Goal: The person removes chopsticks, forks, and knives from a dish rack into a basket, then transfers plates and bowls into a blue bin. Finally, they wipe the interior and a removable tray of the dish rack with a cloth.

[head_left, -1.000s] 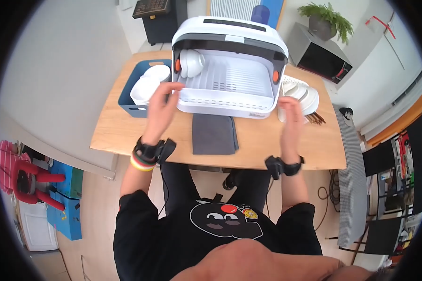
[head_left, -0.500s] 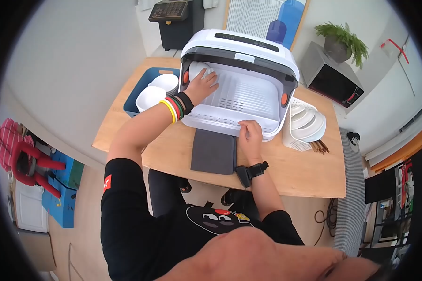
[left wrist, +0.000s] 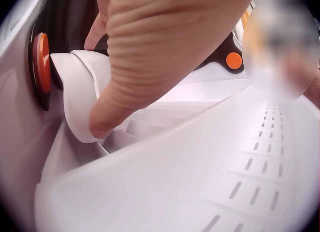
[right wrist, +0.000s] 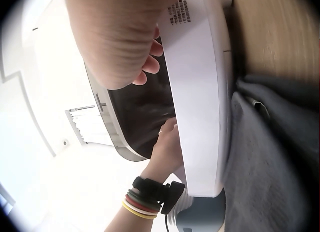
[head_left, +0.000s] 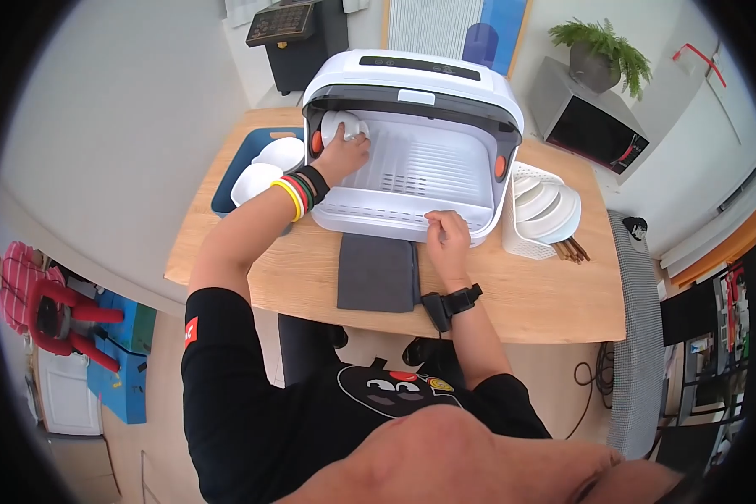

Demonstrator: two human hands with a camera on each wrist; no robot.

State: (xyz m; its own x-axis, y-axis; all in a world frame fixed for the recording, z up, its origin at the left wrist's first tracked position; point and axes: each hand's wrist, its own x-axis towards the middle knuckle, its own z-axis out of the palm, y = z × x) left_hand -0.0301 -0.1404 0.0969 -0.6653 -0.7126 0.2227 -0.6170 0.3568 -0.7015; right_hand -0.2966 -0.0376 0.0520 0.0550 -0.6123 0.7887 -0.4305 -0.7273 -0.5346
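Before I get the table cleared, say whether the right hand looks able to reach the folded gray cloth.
Probably yes: the right hand is near the gray cloth, and nothing visible covers it or blocks the way.

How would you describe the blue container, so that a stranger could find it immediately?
On the wooden table stands a large white appliance with a dark lid. Just left of it, a blue container holds white bowls. Its blue colour sets it apart from the white basket on the right.

Two hands (head_left: pixel 344 157), one cabinet (head_left: pixel 370 223), one cloth (head_left: pixel 378 273).
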